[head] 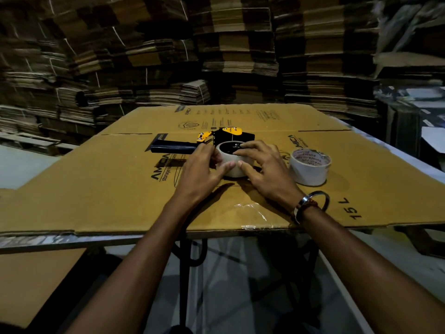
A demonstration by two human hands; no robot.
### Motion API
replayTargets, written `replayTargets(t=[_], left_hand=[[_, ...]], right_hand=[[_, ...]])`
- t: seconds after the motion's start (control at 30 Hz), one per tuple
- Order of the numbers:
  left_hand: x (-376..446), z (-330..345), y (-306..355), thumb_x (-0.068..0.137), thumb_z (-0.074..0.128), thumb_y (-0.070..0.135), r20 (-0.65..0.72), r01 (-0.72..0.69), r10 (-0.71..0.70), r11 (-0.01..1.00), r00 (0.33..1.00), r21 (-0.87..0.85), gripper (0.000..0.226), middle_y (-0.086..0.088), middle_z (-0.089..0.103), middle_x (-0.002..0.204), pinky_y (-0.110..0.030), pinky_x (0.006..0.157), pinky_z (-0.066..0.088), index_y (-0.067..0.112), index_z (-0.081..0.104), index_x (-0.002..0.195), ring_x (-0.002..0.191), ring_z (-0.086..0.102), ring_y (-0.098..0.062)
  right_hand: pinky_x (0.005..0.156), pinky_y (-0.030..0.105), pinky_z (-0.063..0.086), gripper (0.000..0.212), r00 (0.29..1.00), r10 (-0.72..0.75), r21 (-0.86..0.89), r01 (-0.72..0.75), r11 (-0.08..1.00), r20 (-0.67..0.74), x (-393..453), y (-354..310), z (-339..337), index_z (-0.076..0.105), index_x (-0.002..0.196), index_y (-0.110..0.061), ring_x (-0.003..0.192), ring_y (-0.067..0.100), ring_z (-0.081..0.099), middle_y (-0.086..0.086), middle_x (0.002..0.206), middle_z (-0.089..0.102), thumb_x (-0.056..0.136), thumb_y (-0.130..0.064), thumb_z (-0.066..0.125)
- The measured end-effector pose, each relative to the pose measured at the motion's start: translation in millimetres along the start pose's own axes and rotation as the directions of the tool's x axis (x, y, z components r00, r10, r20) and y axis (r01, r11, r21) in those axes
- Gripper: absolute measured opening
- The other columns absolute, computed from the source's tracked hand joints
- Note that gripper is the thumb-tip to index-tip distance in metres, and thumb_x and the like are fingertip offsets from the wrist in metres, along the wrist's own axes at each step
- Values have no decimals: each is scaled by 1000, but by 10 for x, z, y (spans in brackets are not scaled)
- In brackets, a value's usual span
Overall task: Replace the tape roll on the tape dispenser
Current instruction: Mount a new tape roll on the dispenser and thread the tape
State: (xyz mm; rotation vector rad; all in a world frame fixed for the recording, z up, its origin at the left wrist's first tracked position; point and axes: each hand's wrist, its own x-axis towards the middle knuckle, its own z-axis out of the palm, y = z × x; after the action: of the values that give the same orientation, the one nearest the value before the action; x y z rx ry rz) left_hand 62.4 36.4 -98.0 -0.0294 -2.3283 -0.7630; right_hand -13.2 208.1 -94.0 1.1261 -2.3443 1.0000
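A black and yellow tape dispenser (226, 137) lies on its side on a flattened cardboard box (120, 184), its black handle pointing left. A pale tape roll (232, 162) sits on the dispenser's hub. My left hand (204, 167) grips the roll's left side, thumb on its front. My right hand (262, 165) holds the right side, fingers reaching over the rim onto the hub. A second roll (309, 168), white with red print inside its core, stands on the cardboard to the right, apart from both hands.
Stacks of flattened cartons (216, 56) fill the background on all sides. A strip of clear tape (255, 213) lies stuck near the cardboard's front edge. A metal bangle (320, 201) hangs on my right wrist. The table's frame (187, 256) shows below.
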Motion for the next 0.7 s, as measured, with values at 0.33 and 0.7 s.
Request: replayTargets(t=[0.33,0.7], left_hand=[[-8,-15,14,95,60,20,12,5,-5,1000,1000,10,9,-3,60,101,-34,79,54,12,58,99,90,57,-14],[-26,89,109,99,45,24,-63,-64,94,924,994,376,16,-5,50,96,-27,68,37,10,51,104,79,46,-14]], right_hand=[[86,16,31,31,1000,-4,-6,4,1000,-21,2,-3,10,65,126,-24,115,8,36,-9,132,52,96,-29,59],[85,21,31,32,999,-35,-72,32,997,-40,16,-20,36,66,124,-21,116,14,40,-5,132,54,94,-27,57]])
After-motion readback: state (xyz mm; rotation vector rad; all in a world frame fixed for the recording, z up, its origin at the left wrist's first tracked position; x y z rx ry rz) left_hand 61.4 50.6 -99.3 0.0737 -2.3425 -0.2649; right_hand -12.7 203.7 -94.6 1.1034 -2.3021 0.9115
